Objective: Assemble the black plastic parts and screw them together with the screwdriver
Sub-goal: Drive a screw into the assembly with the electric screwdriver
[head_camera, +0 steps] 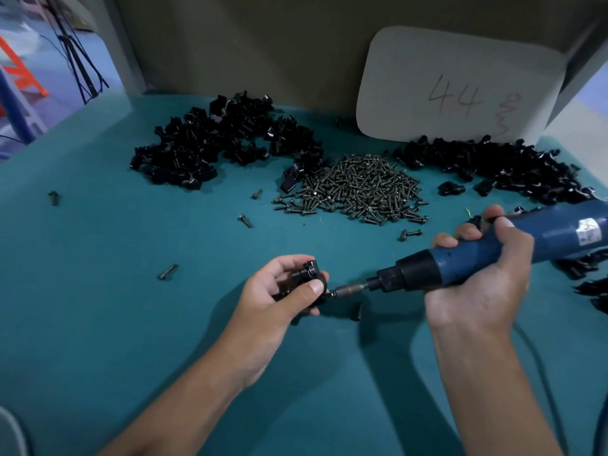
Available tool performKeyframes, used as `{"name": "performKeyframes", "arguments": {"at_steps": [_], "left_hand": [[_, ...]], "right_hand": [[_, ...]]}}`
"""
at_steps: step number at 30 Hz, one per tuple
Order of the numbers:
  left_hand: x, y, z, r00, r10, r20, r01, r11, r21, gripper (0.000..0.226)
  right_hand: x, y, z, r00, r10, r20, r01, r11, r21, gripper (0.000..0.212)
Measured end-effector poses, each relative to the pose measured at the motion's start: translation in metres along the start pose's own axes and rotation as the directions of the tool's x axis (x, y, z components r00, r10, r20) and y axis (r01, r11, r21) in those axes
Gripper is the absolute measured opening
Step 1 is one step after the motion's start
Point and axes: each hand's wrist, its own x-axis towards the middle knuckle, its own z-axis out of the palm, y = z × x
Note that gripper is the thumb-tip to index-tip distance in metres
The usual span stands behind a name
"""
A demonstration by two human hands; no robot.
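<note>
Head view: left hand [283, 291] pinches a small, light, rigid black plastic assembly [307, 278] above the teal table [98, 324]; right hand [477, 274] grips the blue screwdriver [477, 255], bit at its screw.

- Teal work mat [98, 307] covers the bench.
- White card [460, 83], rounded corners, "44" pencilled on it, leans upright against a drab backboard [246, 44] at the far edge.
- Beyond the bench, far left: black tripod legs [79, 67] on a blue-grey floor, an orange frame [19, 67] beside them.
</note>
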Motion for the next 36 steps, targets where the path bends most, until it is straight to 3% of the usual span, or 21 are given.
{"name": "performKeyframes", "arguments": {"at_steps": [7, 9, 11, 15, 19, 23, 28, 33, 36], "left_hand": [[0.001, 0.0, 0.0, 1.0, -0.014, -0.023, 0.015, 0.999, 0.04, 0.034], [-0.001, -0.002, 0.001, 0.996, -0.075, -0.043, 0.075, 0.997, -0.011, 0.018], [0.001, -0.005, 0.001, 0.993, -0.113, -0.029, 0.111, 0.991, -0.069, 0.002], [0.007, -0.01, -0.001, 0.994, -0.109, -0.005, 0.109, 0.994, -0.002, 0.022], [0.003, -0.006, 0.0, 0.979, -0.066, -0.195, 0.099, 0.982, 0.164, 0.049], [-0.003, -0.006, 0.005, 0.938, 0.07, -0.338, 0.018, 0.968, 0.25, 0.046], [-0.005, -0.007, 0.009, 0.891, 0.336, -0.305, -0.192, 0.888, 0.417, 0.035], [0.0, -0.002, 0.004, 0.927, 0.254, -0.277, -0.186, 0.951, 0.248, 0.058], [0.001, -0.003, 0.003, 0.964, 0.173, -0.202, -0.126, 0.966, 0.226, 0.065]], "right_hand": [[-0.006, 0.004, 0.003, 1.0, -0.002, -0.003, 0.002, 1.0, 0.015, 0.017], [-0.007, 0.002, 0.003, 0.999, -0.002, 0.046, 0.0, 0.999, 0.051, 0.004], [-0.008, 0.001, 0.004, 0.995, 0.025, 0.098, -0.035, 0.994, 0.106, 0.004], [-0.011, 0.007, 0.002, 0.995, 0.062, 0.078, -0.07, 0.992, 0.102, 0.003], [-0.008, 0.007, 0.001, 0.999, 0.031, 0.038, -0.035, 0.995, 0.094, 0.013], [-0.01, 0.012, 0.0, 0.998, -0.044, -0.044, 0.046, 0.998, 0.049, 0.033], [-0.016, 0.023, 0.003, 0.992, -0.068, -0.102, 0.064, 0.997, -0.043, 0.024], [-0.004, 0.02, -0.001, 0.989, -0.023, -0.148, 0.021, 1.0, -0.015, 0.006], [0.002, 0.016, -0.005, 0.987, -0.045, -0.157, 0.048, 0.999, 0.011, 0.007]]}}
